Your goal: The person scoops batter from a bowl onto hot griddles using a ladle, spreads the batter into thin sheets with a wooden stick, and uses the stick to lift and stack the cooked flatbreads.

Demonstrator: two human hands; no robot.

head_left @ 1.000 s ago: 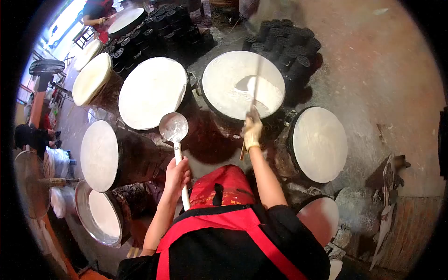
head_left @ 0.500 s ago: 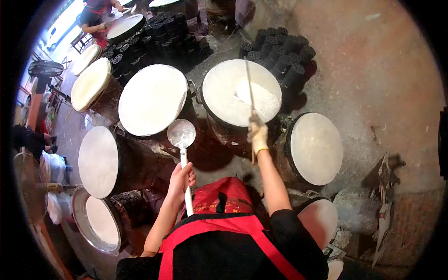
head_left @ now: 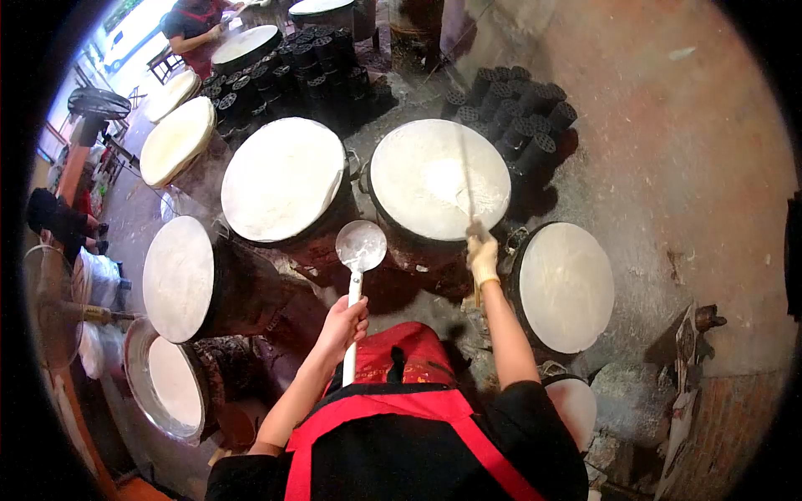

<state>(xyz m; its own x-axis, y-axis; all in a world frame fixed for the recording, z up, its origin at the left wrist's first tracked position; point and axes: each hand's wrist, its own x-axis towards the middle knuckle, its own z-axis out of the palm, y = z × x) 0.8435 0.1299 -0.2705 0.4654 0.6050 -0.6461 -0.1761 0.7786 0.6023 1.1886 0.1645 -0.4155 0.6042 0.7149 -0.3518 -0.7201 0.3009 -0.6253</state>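
Left hand (head_left: 342, 322), just below frame centre, bare: grip wrapped round the white handle of a ladle (head_left: 362, 245), its bowl near centre. Right hand (head_left: 483, 257), gloved, right of centre: grip closed about a thin stick (head_left: 468, 179), blurred, running up across the round white-topped pot (head_left: 405, 171) at upper centre. Brighter patch on that white surface; stick contact cannot be told. Black perforated cylinders (head_left: 522, 125) clustered just beyond, upper right of centre. Another person (head_left: 194, 29), upper left.
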